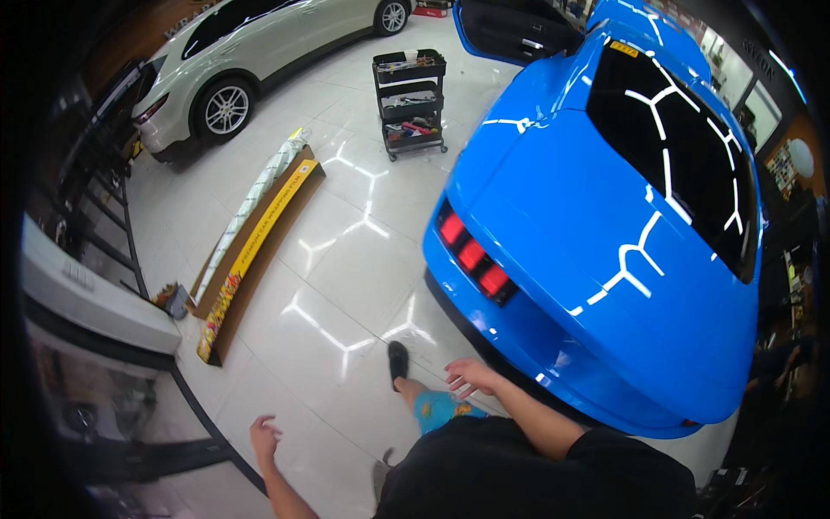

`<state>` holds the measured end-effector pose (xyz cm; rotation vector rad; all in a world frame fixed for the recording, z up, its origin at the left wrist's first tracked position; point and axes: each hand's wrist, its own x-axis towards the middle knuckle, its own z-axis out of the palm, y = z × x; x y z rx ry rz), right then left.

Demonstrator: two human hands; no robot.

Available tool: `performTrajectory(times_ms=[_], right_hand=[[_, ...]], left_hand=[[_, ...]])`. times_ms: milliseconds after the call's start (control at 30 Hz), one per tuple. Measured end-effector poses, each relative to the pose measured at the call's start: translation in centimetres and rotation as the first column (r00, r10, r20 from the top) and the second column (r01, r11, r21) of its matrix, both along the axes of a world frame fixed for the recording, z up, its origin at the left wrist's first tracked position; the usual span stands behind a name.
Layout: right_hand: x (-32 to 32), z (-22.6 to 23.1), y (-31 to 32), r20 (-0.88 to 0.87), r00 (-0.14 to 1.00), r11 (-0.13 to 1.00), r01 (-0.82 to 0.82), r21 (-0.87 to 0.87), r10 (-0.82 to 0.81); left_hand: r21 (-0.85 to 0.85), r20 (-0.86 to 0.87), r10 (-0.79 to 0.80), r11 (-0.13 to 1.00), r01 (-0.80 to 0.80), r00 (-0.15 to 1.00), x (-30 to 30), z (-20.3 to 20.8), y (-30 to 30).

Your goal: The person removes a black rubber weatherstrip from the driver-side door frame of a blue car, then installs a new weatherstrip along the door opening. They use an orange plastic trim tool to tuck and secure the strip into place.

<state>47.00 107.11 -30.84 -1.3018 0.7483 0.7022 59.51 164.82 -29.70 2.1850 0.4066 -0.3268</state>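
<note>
Blue car [536, 190] takes up 1 to 4 o'clock from mid-view, back end nearest. Right hand [471, 378] is at about 5, near the rear bumper [523, 342], fingers half-curled with small gaps, nothing in them. Left hand [265, 438] is down at 7, well away from the paint, fingers loosely bent and empty too. One shoe [398, 363] is out front at 6. Looks like walking past the bumper to me, so tuck that right forearm [538, 419] in; a careless brush could smudge the gloss. Watch your feet too: the long box [272, 221] with the pale roll [259, 192] lies at 9, and the cart [413, 112] stands at 12.
</note>
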Motion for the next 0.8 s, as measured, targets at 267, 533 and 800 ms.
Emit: performTrajectory(times_ms=[267,533,800], right_hand=[[30.8,6.4,-1.3,-0.069,0.997,0.996,0.025,-0.090,-0.031],[54.9,6.1,-9.7,0.001,0.930,0.929,0.366,0.048,-0.367],[64.4,3.3,-19.4,-0.179,0.608,0.621,0.783,-0.023,-0.774]], left_hand=[[0.014,-0.024,-0.375,0.927,0.375,0.927,29.5,-2.4,-14.7],[-0.020,-0.305,-0.624,0.759,0.651,0.719,49.8,-11.3,-16.5],[0.315,-0.792,-0.589,-0.175,0.933,0.157,96.8,-10.8,-27.8]])
